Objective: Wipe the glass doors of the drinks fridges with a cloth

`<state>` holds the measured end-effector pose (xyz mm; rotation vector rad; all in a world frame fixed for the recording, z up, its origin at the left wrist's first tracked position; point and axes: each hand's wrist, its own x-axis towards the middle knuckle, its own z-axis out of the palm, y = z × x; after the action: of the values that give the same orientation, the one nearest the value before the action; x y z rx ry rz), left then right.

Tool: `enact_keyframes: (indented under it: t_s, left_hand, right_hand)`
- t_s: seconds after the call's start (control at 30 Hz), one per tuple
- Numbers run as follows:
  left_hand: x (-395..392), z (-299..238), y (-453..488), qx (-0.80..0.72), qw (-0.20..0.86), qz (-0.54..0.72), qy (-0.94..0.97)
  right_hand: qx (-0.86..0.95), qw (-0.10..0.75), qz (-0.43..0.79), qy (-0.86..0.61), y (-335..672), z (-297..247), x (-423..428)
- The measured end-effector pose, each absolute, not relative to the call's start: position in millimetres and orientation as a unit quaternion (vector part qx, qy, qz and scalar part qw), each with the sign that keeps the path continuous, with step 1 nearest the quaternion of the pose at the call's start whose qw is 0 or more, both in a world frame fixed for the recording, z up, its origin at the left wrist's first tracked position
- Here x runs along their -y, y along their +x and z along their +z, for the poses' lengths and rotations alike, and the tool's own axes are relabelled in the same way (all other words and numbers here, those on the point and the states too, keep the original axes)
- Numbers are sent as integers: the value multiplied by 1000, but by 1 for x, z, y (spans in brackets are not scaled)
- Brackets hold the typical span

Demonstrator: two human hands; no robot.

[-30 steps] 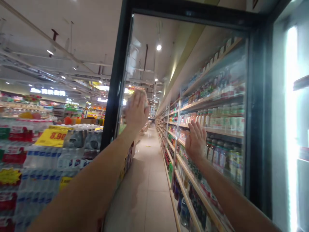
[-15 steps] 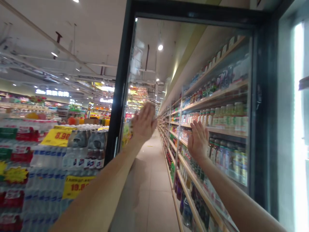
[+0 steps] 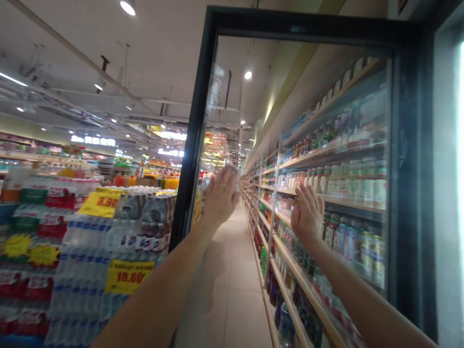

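A glass door with a black frame stands in front of me, and the aisle shows through it. My left hand lies flat against or very near the glass toward the frame's left side, fingers stretched out. A pale patch shows at its fingertips; I cannot tell whether it is a cloth or a reflection. To the right, my right hand is raised with its fingers extended and its palm toward the glass. No object shows in it. Whether it touches the pane is unclear.
Shelves of bottled drinks run along the right side, seen through the pane. On the left stand stacked packs of bottles with yellow price signs. A tiled floor leads down the aisle. Ceiling lights hang above.
The view has turned slightly left, so the door, shelves and stacks appear further right and a little lower. Both hands also appear slightly further right and lower, still outstretched.
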<state>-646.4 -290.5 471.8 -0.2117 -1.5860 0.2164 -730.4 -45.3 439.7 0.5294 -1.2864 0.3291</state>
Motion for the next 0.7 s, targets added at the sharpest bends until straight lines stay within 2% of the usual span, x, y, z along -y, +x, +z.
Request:
enact_keyframes:
  t_s: [0.1, 0.17, 0.33, 0.43, 0.5, 0.6, 0.7]
  left_hand:
    - [308, 488, -644, 677, 735, -14, 35]
    - [294, 483, -646, 683, 728, -19, 50]
    - [230, 446, -656, 732, 652, 142, -137]
    - [235, 450, -653, 729, 601, 224, -238]
    - [261, 469, -647, 734, 624, 188, -192]
    - [301, 497, -640, 713, 698, 48, -49]
    - [302, 498, -642, 684, 729, -30, 9]
  right_hand:
    - [585, 759, 155, 239, -729, 440, 46]
    - [585, 758, 161, 238, -729, 441, 46]
    - [588, 752, 168, 246, -732, 441, 42]
    - [586, 752, 167, 250, -731, 442, 41]
    - [586, 752, 170, 249, -729, 442, 42]
    - [591, 749, 176, 243, -726, 441, 45]
    - [593, 747, 179, 240, -727, 441, 45]
